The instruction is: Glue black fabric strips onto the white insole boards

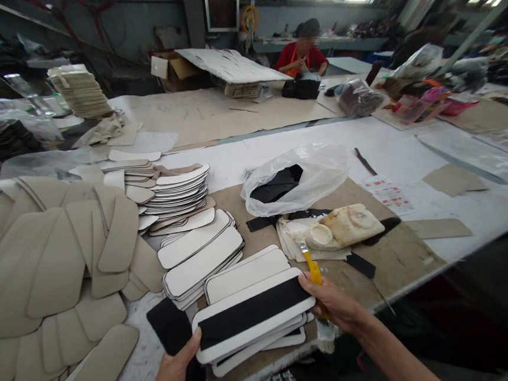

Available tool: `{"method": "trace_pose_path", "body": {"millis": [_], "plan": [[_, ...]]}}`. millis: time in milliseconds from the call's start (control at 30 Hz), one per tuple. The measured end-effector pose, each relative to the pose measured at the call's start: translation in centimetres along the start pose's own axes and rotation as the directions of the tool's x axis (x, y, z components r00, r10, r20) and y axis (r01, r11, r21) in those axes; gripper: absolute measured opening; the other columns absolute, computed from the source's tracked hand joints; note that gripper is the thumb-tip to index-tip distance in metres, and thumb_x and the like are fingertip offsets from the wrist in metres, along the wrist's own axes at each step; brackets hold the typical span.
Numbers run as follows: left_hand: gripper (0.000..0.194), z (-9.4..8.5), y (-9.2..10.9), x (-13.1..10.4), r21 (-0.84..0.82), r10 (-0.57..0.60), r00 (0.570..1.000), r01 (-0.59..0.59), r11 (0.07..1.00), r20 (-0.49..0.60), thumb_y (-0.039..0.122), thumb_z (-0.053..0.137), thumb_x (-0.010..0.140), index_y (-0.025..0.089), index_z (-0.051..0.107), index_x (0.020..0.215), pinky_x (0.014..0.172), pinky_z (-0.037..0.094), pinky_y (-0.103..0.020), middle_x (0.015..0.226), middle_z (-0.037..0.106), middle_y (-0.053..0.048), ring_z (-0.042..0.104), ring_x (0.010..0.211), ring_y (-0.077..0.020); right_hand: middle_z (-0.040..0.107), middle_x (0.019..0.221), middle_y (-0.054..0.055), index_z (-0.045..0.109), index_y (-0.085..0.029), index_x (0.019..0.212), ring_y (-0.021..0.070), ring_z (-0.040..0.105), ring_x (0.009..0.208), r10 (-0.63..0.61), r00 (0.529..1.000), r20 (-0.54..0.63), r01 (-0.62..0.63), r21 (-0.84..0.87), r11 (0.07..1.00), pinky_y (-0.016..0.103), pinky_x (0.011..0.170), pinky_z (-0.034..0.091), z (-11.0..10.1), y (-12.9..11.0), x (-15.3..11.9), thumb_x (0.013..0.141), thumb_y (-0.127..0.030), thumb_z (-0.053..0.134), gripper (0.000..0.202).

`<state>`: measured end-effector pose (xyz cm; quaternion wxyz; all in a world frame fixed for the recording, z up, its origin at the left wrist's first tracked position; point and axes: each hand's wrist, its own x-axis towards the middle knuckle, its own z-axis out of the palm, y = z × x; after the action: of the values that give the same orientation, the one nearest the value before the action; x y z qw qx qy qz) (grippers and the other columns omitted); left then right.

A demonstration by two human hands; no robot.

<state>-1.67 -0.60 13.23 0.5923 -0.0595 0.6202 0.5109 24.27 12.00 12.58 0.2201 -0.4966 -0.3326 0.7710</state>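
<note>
A long white panel (254, 346) with rounded ends lies on a small stack of similar panels at the front of the table. Down its middle runs a black strip (254, 310). My left hand (174, 372) grips the panel's left end, thumb on top; its other fingers are mostly hidden. At the right end, the fingers of my right hand (332, 302) touch the panel's corner while wrapped round a yellow-handled brush (315, 273). Pale bristles show below that hand. Beside my left hand lies a loose black piece (170, 323).
Stacked white panels (201, 251) stand behind, and beige panels (55, 261) spread over the left. A glue-smeared plastic container (355, 224) lies right, near a clear bag (318, 170) holding black pieces. Across the table sits a person in red (281, 63).
</note>
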Motion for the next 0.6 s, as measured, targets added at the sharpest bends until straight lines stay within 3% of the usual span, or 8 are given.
{"method": "trace_pose_path", "body": {"millis": [100, 233, 367, 500, 600], "plan": [[0.048, -1.2, -1.1, 1.1, 0.121, 0.083, 0.997, -0.081, 0.989, -0.011, 0.029, 0.065, 0.068, 0.019, 0.053, 0.114, 0.097, 0.037, -0.034, 0.114, 0.060, -0.007, 0.052, 0.108, -0.0202, 0.034, 0.040, -0.010, 0.039, -0.019, 0.061, 0.0014, 0.022, 0.035, 0.025, 1.000, -0.006, -0.025, -0.119, 0.993, 0.016, 0.035, 0.015, -0.8, 1.1, 0.4, 0.070, -0.055, 0.056, 0.042], [0.044, -2.7, -3.0, 2.9, 0.333, 0.113, 0.988, -0.072, 0.940, -0.103, 0.036, 0.066, 0.066, 0.014, 0.059, 0.104, 0.098, 0.035, -0.034, 0.108, 0.063, -0.010, 0.051, 0.110, -0.0221, 0.034, 0.040, -0.009, 0.040, -0.018, 0.058, 0.0026, 0.025, 0.034, 0.018, 0.999, -0.046, -0.034, -0.374, 0.927, 0.018, 0.035, 0.015, -1.9, 3.4, 1.2, 0.070, -0.060, 0.051, 0.045], [0.044, -3.2, -3.8, 3.5, 0.400, 0.121, 0.988, -0.072, 0.914, -0.098, 0.040, 0.065, 0.066, 0.012, 0.061, 0.100, 0.096, 0.037, -0.035, 0.103, 0.066, -0.011, 0.053, 0.107, -0.0237, 0.035, 0.043, -0.008, 0.040, -0.019, 0.059, 0.0040, 0.029, 0.036, -0.003, 0.997, -0.076, -0.032, -0.460, 0.888, 0.019, 0.036, 0.019, -1.9, 4.7, 1.1, 0.072, -0.061, 0.047, 0.045], [0.051, -2.8, -3.7, 3.2, 0.412, 0.136, 0.985, -0.080, 0.908, -0.108, 0.040, 0.068, 0.061, 0.012, 0.059, 0.103, 0.088, 0.044, -0.037, 0.102, 0.066, -0.011, 0.059, 0.096, -0.0239, 0.035, 0.044, -0.008, 0.039, -0.020, 0.059, 0.0058, 0.031, 0.038, -0.022, 0.998, -0.056, -0.011, -0.536, 0.844, 0.020, 0.038, 0.023, -1.7, 4.5, 0.7, 0.073, -0.060, 0.046, 0.043], [0.050, -2.5, -3.6, 2.8, 0.401, 0.202, 0.975, -0.149, 0.904, -0.094, 0.038, 0.069, 0.060, 0.012, 0.058, 0.102, 0.088, 0.044, -0.035, 0.105, 0.065, -0.011, 0.058, 0.099, -0.0229, 0.044, 0.052, -0.005, 0.044, -0.019, 0.062, 0.0084, 0.039, 0.046, -0.105, 0.994, 0.009, 0.091, -0.578, 0.811, 0.021, 0.045, 0.032, -1.5, 4.1, 0.6, 0.073, -0.053, 0.049, 0.036]]}}
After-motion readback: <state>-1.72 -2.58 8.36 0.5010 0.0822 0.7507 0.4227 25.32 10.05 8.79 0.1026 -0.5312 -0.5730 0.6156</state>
